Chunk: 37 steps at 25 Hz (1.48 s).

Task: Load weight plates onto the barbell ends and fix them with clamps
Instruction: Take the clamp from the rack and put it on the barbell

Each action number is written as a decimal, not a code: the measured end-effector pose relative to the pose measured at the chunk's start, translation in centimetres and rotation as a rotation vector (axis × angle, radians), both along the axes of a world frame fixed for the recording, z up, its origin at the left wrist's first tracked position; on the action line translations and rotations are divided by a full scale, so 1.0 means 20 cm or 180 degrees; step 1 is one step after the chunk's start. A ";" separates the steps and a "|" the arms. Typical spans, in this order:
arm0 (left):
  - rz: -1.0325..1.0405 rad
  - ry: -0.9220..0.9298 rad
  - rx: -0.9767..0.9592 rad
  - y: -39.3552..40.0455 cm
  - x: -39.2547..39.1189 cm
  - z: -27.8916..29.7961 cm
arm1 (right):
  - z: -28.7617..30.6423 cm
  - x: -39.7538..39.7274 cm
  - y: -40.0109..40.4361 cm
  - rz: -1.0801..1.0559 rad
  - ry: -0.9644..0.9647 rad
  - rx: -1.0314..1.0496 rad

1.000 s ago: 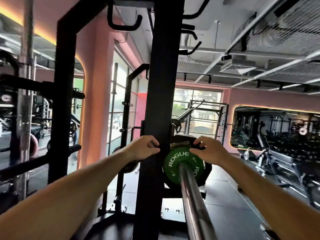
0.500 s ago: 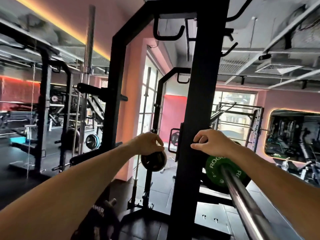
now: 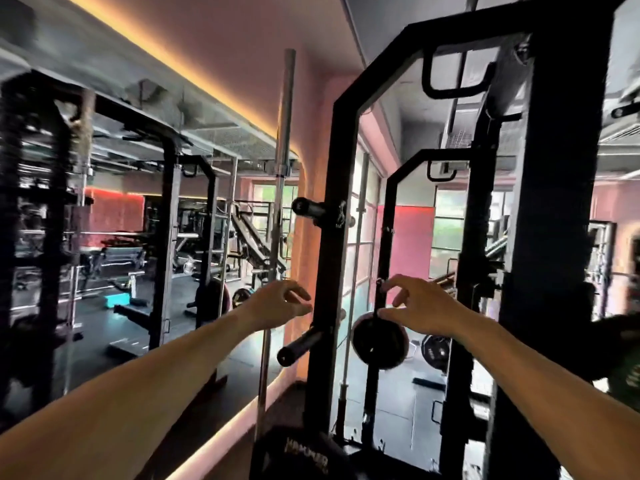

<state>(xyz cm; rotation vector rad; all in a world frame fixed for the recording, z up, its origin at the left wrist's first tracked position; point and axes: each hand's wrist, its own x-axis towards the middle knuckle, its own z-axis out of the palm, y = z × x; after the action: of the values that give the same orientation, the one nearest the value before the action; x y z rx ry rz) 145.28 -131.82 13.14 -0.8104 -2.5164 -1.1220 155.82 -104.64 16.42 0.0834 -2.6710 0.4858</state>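
Note:
My left hand (image 3: pixel 280 303) is raised in the air with its fingers curled apart and nothing in it, just left of the black rack upright (image 3: pixel 327 271). My right hand (image 3: pixel 420 310) is also spread and holds nothing; its thumb lies at the top edge of a small black plate (image 3: pixel 381 346) hanging on the rack behind it. A green plate (image 3: pixel 627 370) shows at the far right edge, mostly cut off. A black Hammer plate (image 3: pixel 306 459) sits low at the bottom. The barbell shaft is out of view.
An empty storage peg (image 3: pixel 300 344) juts out of the upright below my left hand. A higher peg (image 3: pixel 313 209) carries a spring clamp (image 3: pixel 341 214). A spare bar (image 3: pixel 284 174) stands upright on the left. More racks and benches fill the mirrored left side.
The view has swung left, away from the barbell. Both hands have come off the green plate and now hover with spread fingers in front of the rack's storage pegs.

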 end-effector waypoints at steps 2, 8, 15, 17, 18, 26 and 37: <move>-0.0035 -0.0054 0.0129 -0.09 -0.11 0.02 | 0.02 -0.13 -0.08 0.0020 0.0086 -0.0056; -0.0080 -0.0165 0.0453 -0.13 -0.48 0.06 | 0.06 -0.57 -0.14 0.0146 0.0205 -0.0361; -0.0231 0.0120 0.0639 0.10 -1.16 0.24 | 0.22 -1.24 -0.01 0.0130 0.0759 -0.0980; -0.0339 0.0209 0.0762 0.21 -1.34 0.34 | 0.30 -1.42 0.05 0.0093 0.0931 -0.0967; -0.0408 0.0208 0.0887 0.26 -1.41 0.38 | 0.34 -1.50 0.07 0.0094 0.0987 -0.0940; -0.0948 -0.0055 0.0928 0.46 -1.66 0.49 | 0.41 -1.76 -0.01 0.0292 0.1378 -0.1202; -0.1496 -0.0002 0.1650 0.00 -1.04 0.43 | 0.36 -1.14 -0.56 0.0393 0.1979 -0.1339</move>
<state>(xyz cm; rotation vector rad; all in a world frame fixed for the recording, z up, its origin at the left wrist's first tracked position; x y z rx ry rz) 124.44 -131.77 21.70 -1.2602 -1.9217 -1.8100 133.09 -115.82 23.57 0.2327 -1.9264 0.8851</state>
